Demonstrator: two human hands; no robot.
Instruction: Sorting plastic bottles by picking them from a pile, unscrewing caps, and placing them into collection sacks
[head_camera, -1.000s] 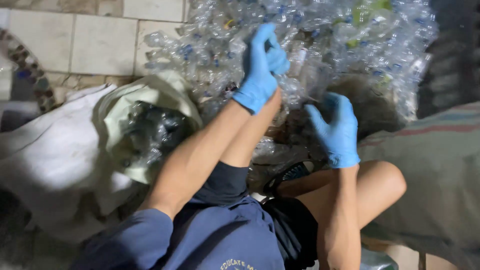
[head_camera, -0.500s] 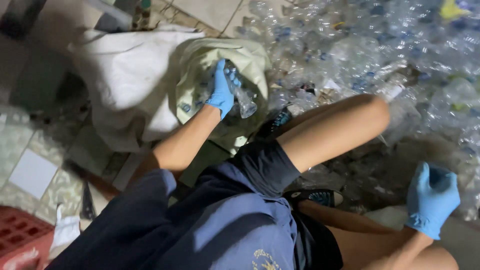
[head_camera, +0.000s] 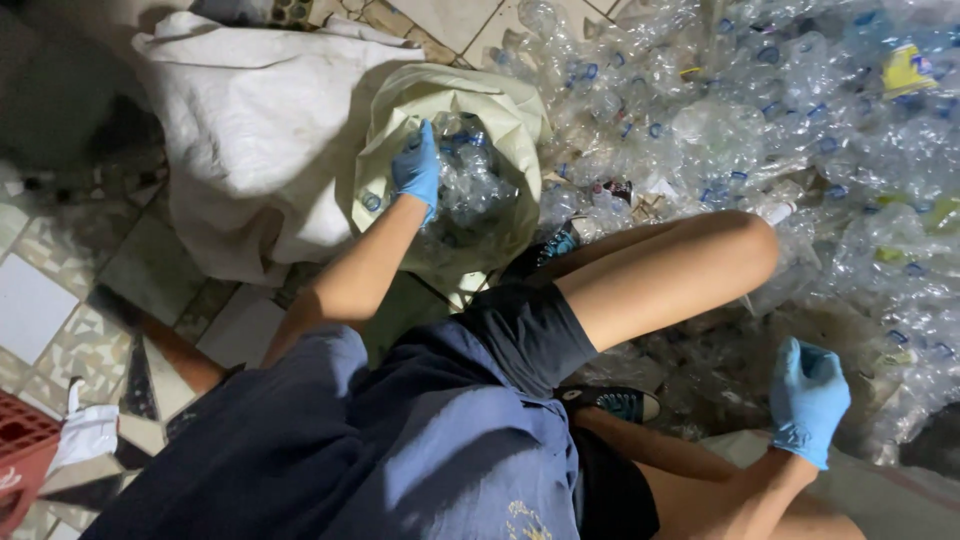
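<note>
My left hand, in a blue glove, reaches into the mouth of a pale green sack filled with crushed clear plastic bottles. Its fingers are curled down among them, and I cannot tell whether they grip one. My right hand, also in a blue glove, hangs low at the right beside my knee. Its fingers are loosely bent and nothing shows in them. It is close to the edge of a big heap of clear plastic bottles.
A white sack lies left of the green one on the tiled floor. A red crate corner is at the bottom left. My bare legs and a dark shoe lie between the hands.
My left hand went from the bottle heap to the green sack, carrying a clear bottle, and now sits deeper in its mouth. My right hand dropped low to the right.
</note>
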